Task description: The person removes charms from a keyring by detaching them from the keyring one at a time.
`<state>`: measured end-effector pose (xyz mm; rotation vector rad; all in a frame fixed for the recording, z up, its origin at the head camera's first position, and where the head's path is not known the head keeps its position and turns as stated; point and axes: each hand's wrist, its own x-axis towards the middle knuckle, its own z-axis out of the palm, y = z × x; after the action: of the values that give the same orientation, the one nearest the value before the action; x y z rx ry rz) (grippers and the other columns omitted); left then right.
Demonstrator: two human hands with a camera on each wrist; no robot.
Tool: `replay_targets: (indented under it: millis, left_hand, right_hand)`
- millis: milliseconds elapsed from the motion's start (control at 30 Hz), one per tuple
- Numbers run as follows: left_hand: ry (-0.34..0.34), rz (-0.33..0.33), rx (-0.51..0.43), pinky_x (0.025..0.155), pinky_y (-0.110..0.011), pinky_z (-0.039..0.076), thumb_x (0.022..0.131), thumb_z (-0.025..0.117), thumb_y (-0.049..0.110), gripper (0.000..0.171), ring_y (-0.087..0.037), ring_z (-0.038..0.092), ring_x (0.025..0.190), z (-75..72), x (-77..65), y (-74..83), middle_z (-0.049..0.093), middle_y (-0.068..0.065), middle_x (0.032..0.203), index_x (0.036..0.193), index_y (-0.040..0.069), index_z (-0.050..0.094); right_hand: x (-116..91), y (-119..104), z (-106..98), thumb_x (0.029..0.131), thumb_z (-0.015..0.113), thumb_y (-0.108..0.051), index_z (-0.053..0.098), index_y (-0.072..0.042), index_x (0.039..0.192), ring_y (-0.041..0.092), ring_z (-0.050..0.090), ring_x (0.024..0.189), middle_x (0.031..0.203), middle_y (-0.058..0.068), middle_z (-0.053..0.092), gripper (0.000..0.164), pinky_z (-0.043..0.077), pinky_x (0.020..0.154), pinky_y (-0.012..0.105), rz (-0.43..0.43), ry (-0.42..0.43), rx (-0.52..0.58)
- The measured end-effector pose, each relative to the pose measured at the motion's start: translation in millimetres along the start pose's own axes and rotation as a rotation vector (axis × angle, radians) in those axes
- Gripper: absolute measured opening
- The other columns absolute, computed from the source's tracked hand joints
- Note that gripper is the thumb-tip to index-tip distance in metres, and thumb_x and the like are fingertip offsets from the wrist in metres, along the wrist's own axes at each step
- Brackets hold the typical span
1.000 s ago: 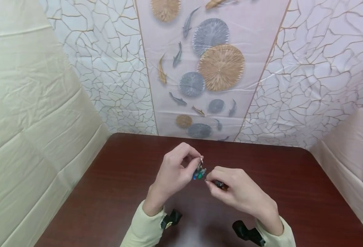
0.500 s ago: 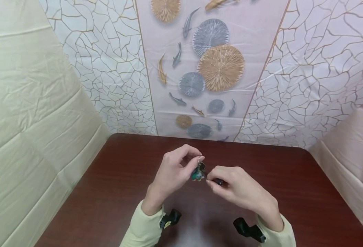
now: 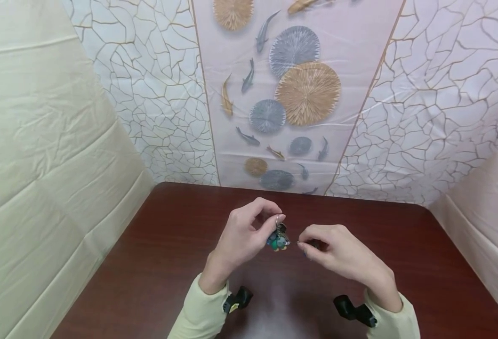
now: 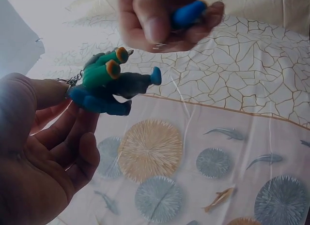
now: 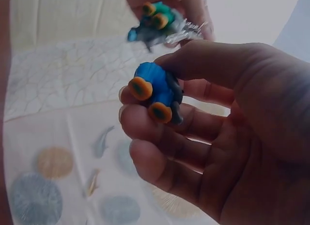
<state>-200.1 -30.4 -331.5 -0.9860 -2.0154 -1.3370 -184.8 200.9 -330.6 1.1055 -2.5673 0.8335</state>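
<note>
My left hand (image 3: pixel 244 233) pinches a metal keyring from which a keychain's small rubbery figures (image 3: pixel 278 241) hang in green, grey and blue. In the left wrist view the green figure (image 4: pixel 100 75) shows orange-rimmed feet, beside blue and dark figures, with a short chain at my thumb. A little to the right, my right hand (image 3: pixel 344 252) holds a separate small blue figure (image 5: pixel 156 92) between thumb and fingers. That one has orange-rimmed feet and a dark grey part along its side. A gap separates the two hands, and both are raised over the table.
A dark reddish-brown table (image 3: pixel 181 226) lies under the hands. Behind it hangs a patterned cloth (image 3: pixel 312 94) with fish and round leaves; a pale cloth (image 3: pixel 62 141) drapes the left side. Black wrist cameras (image 3: pixel 238 299) sit at the light sleeves.
My right hand has moved away to the right with its blue figure, widening the gap. The figures hanging from my left hand have turned and swung. The head view has shifted slightly.
</note>
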Motion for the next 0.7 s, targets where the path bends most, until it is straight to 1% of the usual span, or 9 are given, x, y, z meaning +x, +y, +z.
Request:
replay_targets:
  millis: [133, 367, 600, 700]
  left_hand:
    - [-0.005, -0.022, -0.005, 0.057, -0.014, 0.051, 0.089, 0.071, 0.011, 0.010, -0.002, 0.060, 0.066, -1.7, -0.3, -0.2, 0.071, 0.001, 0.086, 0.096, 0.012, 0.064]
    - [-0.013, -0.040, -0.033, 0.056, -0.015, 0.051, 0.091, 0.069, 0.011, 0.008, -0.001, 0.063, 0.067, -2.5, 0.0, 0.5, 0.073, 0.000, 0.089, 0.096, 0.012, 0.063]
    - [0.005, -0.021, -0.002, 0.058, -0.014, 0.050, 0.092, 0.066, 0.006, 0.005, -0.002, 0.067, 0.077, -3.0, 0.4, 0.2, 0.074, 0.000, 0.088, 0.095, 0.009, 0.064]
    - [0.014, -0.007, 0.014, 0.058, -0.014, 0.050, 0.091, 0.066, 0.005, 0.006, -0.002, 0.066, 0.075, -3.2, 0.4, -0.6, 0.073, 0.000, 0.087, 0.094, 0.009, 0.064]
  right_hand:
    - [-1, 12, 1, 0.089, 0.068, -0.007, 0.064, -0.031, 0.087, -0.006, 0.055, 0.065, 0.074, -0.019, 0.060, 0.025, 0.048, 0.062, 0.020, 0.071, -0.063, 0.024]
    - [-5, 39, 4, 0.092, 0.066, -0.013, 0.064, -0.030, 0.086, 0.000, 0.060, 0.064, 0.070, -0.016, 0.060, 0.019, 0.049, 0.060, 0.021, 0.164, -0.120, 0.046]
    - [-12, 67, 8, 0.094, 0.065, -0.021, 0.065, -0.030, 0.087, 0.000, 0.057, 0.062, 0.071, -0.014, 0.063, 0.012, 0.046, 0.057, 0.020, 0.251, -0.177, 0.030]
    - [-15, 78, 9, 0.095, 0.065, -0.024, 0.066, -0.029, 0.088, 0.002, 0.059, 0.061, 0.070, -0.013, 0.064, 0.009, 0.046, 0.054, 0.021, 0.277, -0.187, 0.042]
